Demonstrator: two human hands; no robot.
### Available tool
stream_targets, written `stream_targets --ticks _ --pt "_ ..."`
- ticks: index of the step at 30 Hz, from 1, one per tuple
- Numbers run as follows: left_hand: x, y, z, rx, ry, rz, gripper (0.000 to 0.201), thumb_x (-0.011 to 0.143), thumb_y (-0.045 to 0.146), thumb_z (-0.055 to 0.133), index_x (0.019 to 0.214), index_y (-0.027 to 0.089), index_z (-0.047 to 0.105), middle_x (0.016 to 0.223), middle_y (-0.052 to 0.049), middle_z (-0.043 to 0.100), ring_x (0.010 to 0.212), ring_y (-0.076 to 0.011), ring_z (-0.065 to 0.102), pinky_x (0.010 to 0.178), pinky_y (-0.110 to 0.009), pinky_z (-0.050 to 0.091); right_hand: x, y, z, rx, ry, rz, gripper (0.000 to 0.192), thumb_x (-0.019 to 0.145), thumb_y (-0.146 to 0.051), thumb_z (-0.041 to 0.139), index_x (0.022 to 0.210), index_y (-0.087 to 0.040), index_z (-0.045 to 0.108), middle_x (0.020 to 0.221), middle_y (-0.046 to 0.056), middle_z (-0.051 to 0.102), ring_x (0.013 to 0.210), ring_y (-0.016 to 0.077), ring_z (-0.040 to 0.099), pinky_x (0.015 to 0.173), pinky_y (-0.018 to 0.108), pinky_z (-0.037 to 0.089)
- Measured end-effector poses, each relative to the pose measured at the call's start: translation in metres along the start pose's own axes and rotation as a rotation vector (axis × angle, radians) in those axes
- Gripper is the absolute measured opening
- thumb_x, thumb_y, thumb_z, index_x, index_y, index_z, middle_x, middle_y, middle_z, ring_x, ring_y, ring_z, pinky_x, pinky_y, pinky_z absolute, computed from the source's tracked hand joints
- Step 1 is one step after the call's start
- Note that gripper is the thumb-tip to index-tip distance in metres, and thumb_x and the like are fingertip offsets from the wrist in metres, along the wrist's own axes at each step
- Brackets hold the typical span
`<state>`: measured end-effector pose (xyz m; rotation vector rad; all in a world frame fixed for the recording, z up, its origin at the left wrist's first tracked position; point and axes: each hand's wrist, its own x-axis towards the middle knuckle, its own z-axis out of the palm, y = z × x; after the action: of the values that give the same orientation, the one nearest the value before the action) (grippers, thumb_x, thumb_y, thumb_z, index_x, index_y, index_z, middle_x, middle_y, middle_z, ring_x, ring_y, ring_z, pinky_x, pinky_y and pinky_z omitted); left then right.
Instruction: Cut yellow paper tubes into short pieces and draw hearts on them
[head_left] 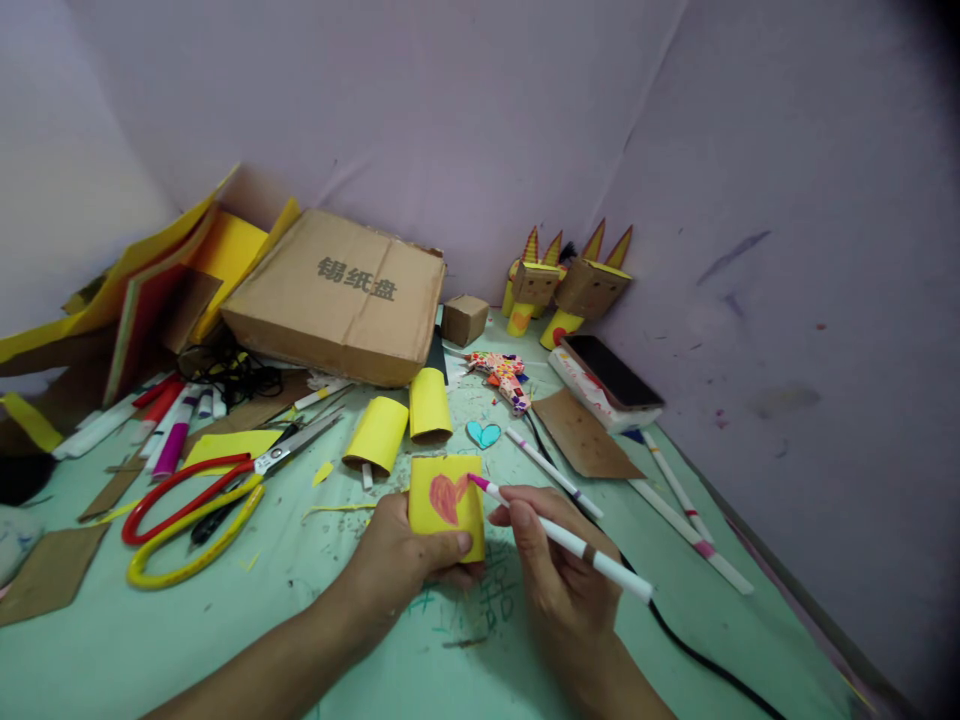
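Note:
My left hand [405, 550] grips a small yellow paper-covered tube [474, 510] from below, thumb across its front. A red-pink heart [448, 497] is drawn on its face, solid on the left and thinner at the upper right. In my right hand [562, 570] is a white felt-tip pen [585, 549], with its pink tip at the heart's upper right edge. Two more yellow tubes [378, 434] stand just behind, one beside the other. A blue paper heart [483, 434] lies behind the held tube.
Scissors [217, 500] with red and yellow handles lie at left, near several markers [174, 440]. A cardboard box [337, 290] leans at the back. Cardboard figures with ears [592, 285], a phone [611, 370], a patterned glue gun [502, 375] and a cardboard piece [585, 435] occupy the right.

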<state>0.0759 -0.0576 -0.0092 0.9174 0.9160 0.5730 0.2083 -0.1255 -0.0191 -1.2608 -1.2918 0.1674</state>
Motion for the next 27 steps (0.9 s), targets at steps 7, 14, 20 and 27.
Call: stream_targets --ticks 7,14,20,27 --pt "-0.0006 0.0002 0.0006 -0.015 0.003 -0.021 0.031 0.049 0.022 0.081 0.074 0.009 0.069 0.063 -0.006 0.069 0.055 -0.0180 0.064 0.050 -0.026 0.053 -0.0007 0.0003 0.0001 0.002 0.018 0.020 0.019 0.088 -0.011 0.053 0.094 -0.023 0.066 0.076 0.000 0.066 0.066 0.0140 0.063 0.061 0.027 0.050" --pt "-0.0009 0.0010 0.0016 -0.020 -0.005 -0.012 0.032 0.048 0.022 0.081 0.073 0.008 0.068 0.059 -0.006 0.067 0.053 -0.0168 0.063 0.047 -0.025 0.052 -0.0017 0.0006 -0.0008 -0.008 0.043 0.044 0.019 0.089 -0.012 0.053 0.093 -0.025 0.066 0.075 -0.002 0.065 0.066 0.0120 0.061 0.060 0.024 0.049" --pt "-0.0036 0.0052 0.0038 -0.013 0.008 -0.019 0.031 0.050 0.019 0.079 0.077 0.007 0.068 0.059 -0.005 0.067 0.052 -0.0157 0.062 0.047 -0.024 0.052 -0.0016 -0.0010 -0.0004 -0.009 0.052 0.074 0.018 0.089 -0.013 0.054 0.093 -0.025 0.067 0.071 -0.003 0.064 0.064 0.0116 0.060 0.059 0.024 0.048" --pt "-0.0038 0.0050 0.0035 -0.018 0.023 -0.032 0.031 0.050 0.019 0.080 0.077 0.008 0.068 0.063 -0.006 0.069 0.055 -0.0167 0.064 0.048 -0.024 0.053 -0.0020 -0.0025 -0.0005 -0.012 0.098 0.083 0.018 0.088 -0.014 0.055 0.091 -0.025 0.069 0.069 -0.004 0.064 0.062 0.0115 0.060 0.059 0.023 0.046"
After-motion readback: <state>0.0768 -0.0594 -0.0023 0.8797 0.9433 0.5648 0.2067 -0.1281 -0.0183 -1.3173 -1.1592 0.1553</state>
